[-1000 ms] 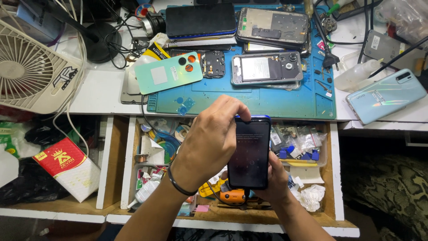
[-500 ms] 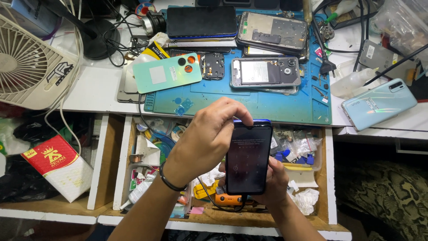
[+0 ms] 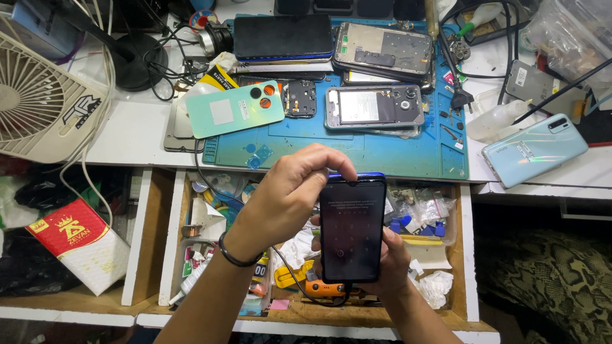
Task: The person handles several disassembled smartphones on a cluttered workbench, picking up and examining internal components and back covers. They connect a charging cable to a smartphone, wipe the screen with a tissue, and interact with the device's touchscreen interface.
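Phone [image 3: 352,230] held upright over open drawer [image 3: 468,255], dim keypad on its dark screen. Surroundings: blue work mat [image 3: 382,150] on bench behind, carrying mint-green back cover [image 3: 234,109], opened phone frame [image 3: 375,106], second stripped frame [image 3: 384,44], black phone [image 3: 282,37]. White fan [image 3: 35,102] far left; pale blue phone [image 3: 534,150] far right. Drawer packed with small plastic bags [image 3: 424,205], orange tool [image 3: 312,285] just below phone. Cable [image 3: 296,280] runs to phone's lower edge. Right hand [image 3: 389,261] cups phone from beneath, fingers wrapped round its lower half. Left hand [image 3: 287,191] arches over top-left corner, fingertips pinching the upper edge, covering that corner
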